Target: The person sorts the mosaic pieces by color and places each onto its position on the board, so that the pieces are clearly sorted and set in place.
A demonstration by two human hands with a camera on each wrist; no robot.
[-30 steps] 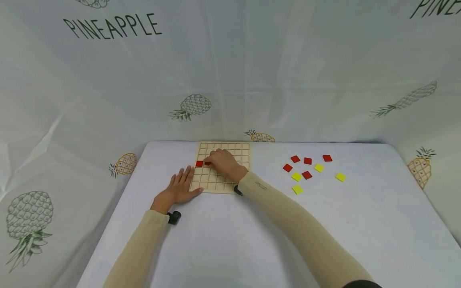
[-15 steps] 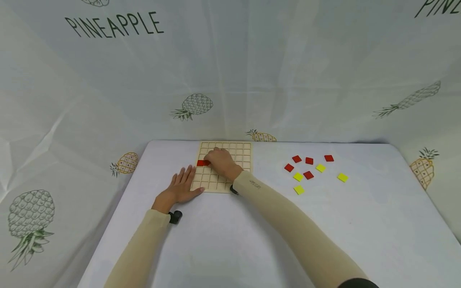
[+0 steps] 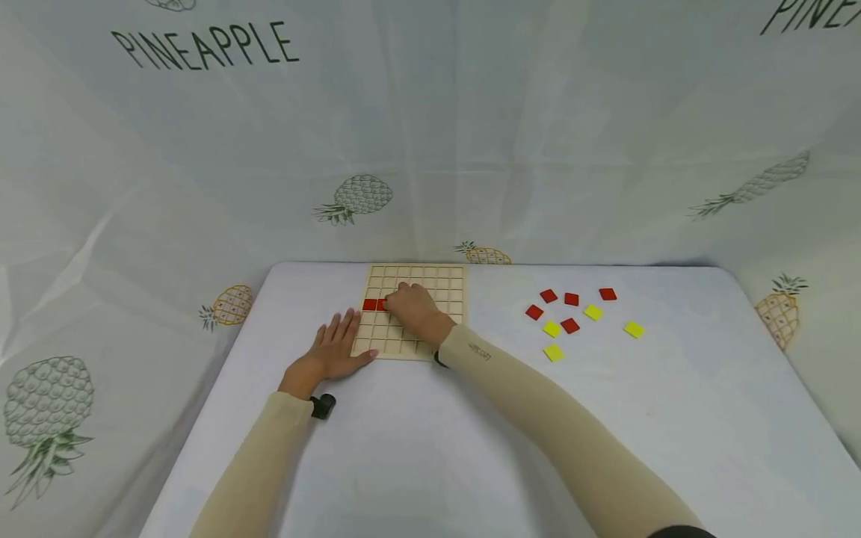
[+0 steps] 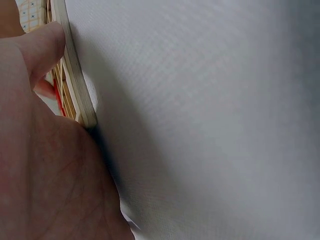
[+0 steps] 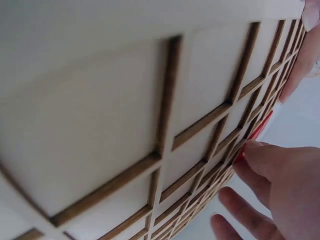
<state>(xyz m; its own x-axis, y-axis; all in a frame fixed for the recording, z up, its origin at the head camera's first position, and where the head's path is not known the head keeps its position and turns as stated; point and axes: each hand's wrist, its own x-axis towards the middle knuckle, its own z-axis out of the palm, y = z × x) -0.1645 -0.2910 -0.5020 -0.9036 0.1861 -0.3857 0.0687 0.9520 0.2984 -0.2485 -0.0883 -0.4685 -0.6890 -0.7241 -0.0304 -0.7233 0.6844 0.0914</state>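
A wooden grid board (image 3: 444, 284) lies near the table's far edge. Two red square tiles sit side by side in one row at its left: an outer tile (image 3: 369, 305) and an inner tile (image 3: 381, 305). With thumb and fingertips, my right hand (image 3: 413, 310) pinches the inner tile low at its cell, partly covering it; the right wrist view shows the thumb (image 5: 260, 150) against red. My left hand (image 3: 332, 355) rests spread at the board's lower left corner, its thumb along the near edge. In the left wrist view that hand (image 4: 45, 165) touches the board's side (image 4: 77, 85).
Right of the board, loose red tiles (image 3: 570, 326) and yellow tiles (image 3: 554, 353) lie scattered on the white table (image 3: 403, 448). A pineapple-print cloth (image 3: 430, 134) hangs behind the table.
The inner red tile has settled lower and lies beside the outer one, with more of it showing. My right hand has shifted only slightly. My left hand stays in place.
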